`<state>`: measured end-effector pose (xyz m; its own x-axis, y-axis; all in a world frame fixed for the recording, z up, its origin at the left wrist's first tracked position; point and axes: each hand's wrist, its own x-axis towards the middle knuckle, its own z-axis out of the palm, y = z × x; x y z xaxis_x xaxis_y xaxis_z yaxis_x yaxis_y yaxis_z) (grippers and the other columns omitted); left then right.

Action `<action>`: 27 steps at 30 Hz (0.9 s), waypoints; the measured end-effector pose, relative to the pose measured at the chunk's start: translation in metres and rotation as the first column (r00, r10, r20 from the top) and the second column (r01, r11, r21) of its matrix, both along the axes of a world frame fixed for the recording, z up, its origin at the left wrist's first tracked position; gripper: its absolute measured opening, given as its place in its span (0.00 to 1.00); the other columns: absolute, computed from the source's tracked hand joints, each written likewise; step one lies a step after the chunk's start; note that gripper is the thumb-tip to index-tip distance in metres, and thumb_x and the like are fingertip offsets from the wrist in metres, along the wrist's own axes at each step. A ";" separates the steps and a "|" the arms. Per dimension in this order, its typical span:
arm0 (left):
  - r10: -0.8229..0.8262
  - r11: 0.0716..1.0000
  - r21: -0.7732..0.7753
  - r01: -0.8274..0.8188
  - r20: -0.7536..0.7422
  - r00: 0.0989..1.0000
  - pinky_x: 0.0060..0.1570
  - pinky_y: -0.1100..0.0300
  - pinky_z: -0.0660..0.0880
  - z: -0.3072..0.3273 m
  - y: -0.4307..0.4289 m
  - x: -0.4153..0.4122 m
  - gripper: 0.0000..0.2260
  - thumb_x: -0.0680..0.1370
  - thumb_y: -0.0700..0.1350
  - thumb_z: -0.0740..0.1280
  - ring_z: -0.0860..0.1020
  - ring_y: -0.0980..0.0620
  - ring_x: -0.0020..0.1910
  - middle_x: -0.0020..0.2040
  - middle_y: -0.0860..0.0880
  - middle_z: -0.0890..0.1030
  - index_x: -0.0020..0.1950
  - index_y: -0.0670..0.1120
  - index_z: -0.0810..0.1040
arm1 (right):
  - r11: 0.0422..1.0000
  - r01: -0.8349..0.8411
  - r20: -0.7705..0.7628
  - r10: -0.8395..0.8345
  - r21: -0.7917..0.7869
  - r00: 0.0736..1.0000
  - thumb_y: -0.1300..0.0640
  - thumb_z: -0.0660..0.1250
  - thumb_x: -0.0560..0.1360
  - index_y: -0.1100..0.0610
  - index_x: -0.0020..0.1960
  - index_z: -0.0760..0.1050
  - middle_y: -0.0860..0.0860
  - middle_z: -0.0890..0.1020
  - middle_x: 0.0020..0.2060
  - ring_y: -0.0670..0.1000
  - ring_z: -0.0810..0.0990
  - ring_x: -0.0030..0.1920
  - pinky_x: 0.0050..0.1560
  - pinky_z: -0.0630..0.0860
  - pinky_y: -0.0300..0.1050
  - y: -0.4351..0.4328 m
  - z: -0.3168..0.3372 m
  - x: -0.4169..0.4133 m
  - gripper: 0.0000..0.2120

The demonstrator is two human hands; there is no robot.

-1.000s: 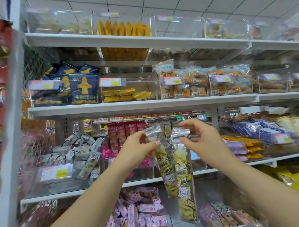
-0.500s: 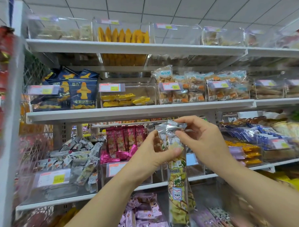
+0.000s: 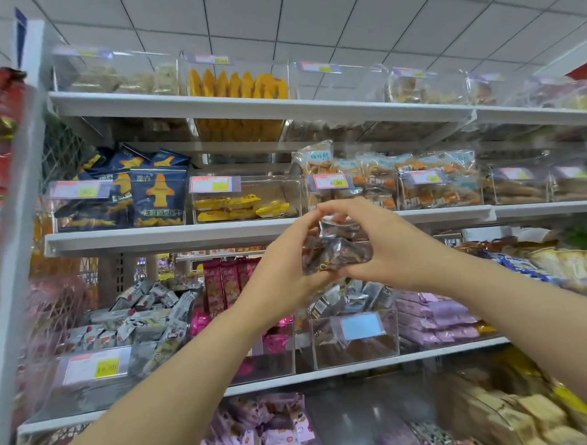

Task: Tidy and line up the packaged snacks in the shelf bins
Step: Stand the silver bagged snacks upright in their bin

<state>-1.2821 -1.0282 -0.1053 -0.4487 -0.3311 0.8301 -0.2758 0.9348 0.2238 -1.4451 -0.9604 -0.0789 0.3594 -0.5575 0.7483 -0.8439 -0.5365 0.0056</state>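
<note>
Both my hands are raised in front of the middle shelf edge, cupped around a bunch of silvery snack packets (image 3: 340, 250). My left hand (image 3: 284, 273) grips the bunch from the left and below. My right hand (image 3: 387, 248) curls over it from the right and above. The packets look folded or bunched up between my palms. Directly beneath them stands a clear bin (image 3: 356, 337) with a blue label, holding more packets of the same silvery kind.
White shelves (image 3: 171, 232) carry rows of clear bins: dark blue bags (image 3: 158, 194), yellow packets (image 3: 241, 206), pink packets (image 3: 225, 282), grey-white packets (image 3: 138, 316), purple packs (image 3: 437, 320). A white upright post (image 3: 13, 234) stands at the left.
The long packets that hung down from my fingers are now gathered into a bunch between both hands, and my hands have risen to the middle shelf edge. The view has tilted upward.
</note>
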 end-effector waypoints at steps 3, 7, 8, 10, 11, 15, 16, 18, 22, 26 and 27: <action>-0.004 1.000 -0.002 0.004 -0.038 0.999 0.52 0.80 0.65 0.006 -0.012 -0.006 0.35 0.69 0.48 0.75 0.71 0.74 0.54 0.53 0.71 0.70 0.70 0.62 0.59 | 0.994 0.034 -0.041 -0.038 -0.101 0.998 0.56 0.74 0.69 0.50 0.74 0.57 0.46 0.66 0.58 0.40 0.66 0.57 0.56 0.63 0.23 -0.012 0.001 -0.004 0.39; -0.026 1.000 0.012 0.026 -0.059 0.998 0.58 0.77 0.67 0.005 -0.044 -0.016 0.34 0.69 0.45 0.76 0.67 0.79 0.56 0.55 0.72 0.70 0.67 0.62 0.61 | 0.981 0.057 -0.060 -0.069 -0.186 0.996 0.56 0.73 0.69 0.54 0.73 0.59 0.46 0.64 0.58 0.44 0.69 0.54 0.58 0.68 0.38 -0.039 -0.004 -0.011 0.37; -0.031 0.999 0.027 0.033 -0.055 0.998 0.61 0.70 0.69 0.004 -0.055 -0.019 0.33 0.69 0.44 0.76 0.68 0.75 0.59 0.57 0.69 0.73 0.67 0.61 0.64 | 0.980 0.063 -0.067 -0.077 -0.191 0.995 0.56 0.73 0.69 0.53 0.72 0.61 0.46 0.64 0.58 0.46 0.71 0.53 0.56 0.71 0.41 -0.048 -0.007 -0.014 0.35; -0.032 0.998 0.058 0.034 -0.038 0.999 0.60 0.60 0.74 0.000 -0.078 -0.024 0.30 0.69 0.42 0.76 0.73 0.66 0.60 0.59 0.63 0.76 0.63 0.64 0.67 | 0.980 0.073 -0.083 -0.090 -0.182 0.993 0.55 0.73 0.69 0.52 0.70 0.63 0.46 0.65 0.58 0.47 0.73 0.51 0.53 0.73 0.41 -0.068 -0.013 -0.019 0.33; -0.026 0.998 0.062 0.027 -0.022 0.999 0.59 0.60 0.75 -0.001 -0.088 -0.026 0.30 0.70 0.42 0.76 0.74 0.65 0.59 0.59 0.62 0.77 0.61 0.66 0.67 | 0.982 0.079 -0.089 -0.096 -0.171 0.991 0.55 0.73 0.69 0.52 0.70 0.64 0.46 0.65 0.59 0.47 0.73 0.51 0.53 0.73 0.39 -0.078 -0.016 -0.022 0.33; 0.045 0.998 0.030 -0.048 0.082 0.996 0.62 0.69 0.69 -0.005 -0.127 -0.030 0.29 0.71 0.45 0.75 0.71 0.70 0.59 0.58 0.67 0.74 0.60 0.70 0.63 | 0.987 0.119 -0.138 -0.134 -0.112 0.981 0.55 0.72 0.70 0.52 0.73 0.61 0.47 0.63 0.61 0.47 0.73 0.50 0.52 0.74 0.40 -0.121 -0.024 -0.035 0.34; 0.056 0.998 0.034 -0.060 0.109 0.992 0.62 0.70 0.68 -0.005 -0.137 -0.031 0.29 0.71 0.47 0.74 0.71 0.70 0.60 0.59 0.68 0.73 0.60 0.69 0.63 | 0.988 0.127 -0.141 -0.137 -0.083 0.980 0.55 0.72 0.71 0.51 0.73 0.60 0.46 0.62 0.62 0.48 0.74 0.51 0.53 0.74 0.41 -0.131 -0.023 -0.037 0.35; 0.073 0.995 0.059 -0.083 0.152 0.986 0.62 0.73 0.66 -0.006 -0.156 -0.032 0.29 0.71 0.48 0.74 0.70 0.72 0.59 0.57 0.71 0.71 0.61 0.70 0.62 | 0.993 0.116 -0.125 -0.117 -0.008 0.985 0.54 0.70 0.72 0.49 0.73 0.59 0.44 0.61 0.62 0.48 0.74 0.53 0.56 0.74 0.44 -0.151 -0.021 -0.041 0.34; 0.130 0.979 0.126 -0.159 0.215 0.968 0.60 0.72 0.66 -0.009 -0.195 -0.036 0.29 0.71 0.51 0.73 0.70 0.69 0.59 0.58 0.69 0.71 0.64 0.68 0.61 | 0.987 0.103 -0.119 -0.088 0.122 0.989 0.56 0.69 0.72 0.46 0.72 0.59 0.41 0.63 0.61 0.45 0.71 0.58 0.60 0.72 0.44 -0.195 -0.016 -0.046 0.32; 0.195 0.948 0.185 -0.257 0.299 0.934 0.38 0.71 0.70 -0.011 -0.228 -0.042 0.30 0.71 0.52 0.71 0.76 0.66 0.41 0.50 0.62 0.78 0.69 0.63 0.61 | 0.964 0.152 -0.167 -0.116 0.219 0.979 0.57 0.71 0.71 0.46 0.71 0.61 0.44 0.68 0.59 0.46 0.71 0.59 0.61 0.71 0.44 -0.239 -0.011 -0.050 0.33; 0.197 0.937 0.214 -0.274 0.321 0.926 0.34 0.71 0.68 -0.011 -0.235 -0.044 0.30 0.71 0.53 0.71 0.75 0.66 0.37 0.47 0.61 0.77 0.68 0.62 0.62 | 0.957 0.157 -0.175 -0.116 0.244 0.978 0.57 0.71 0.71 0.47 0.71 0.62 0.45 0.69 0.59 0.46 0.71 0.59 0.61 0.70 0.43 -0.249 -0.010 -0.050 0.33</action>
<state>-1.3261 -1.2632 -0.1159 -0.5396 -0.6370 0.5505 -0.5697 0.7577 0.3183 -1.4947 -1.2097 -0.0886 0.3681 -0.7741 0.5151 -0.9085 -0.4172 0.0224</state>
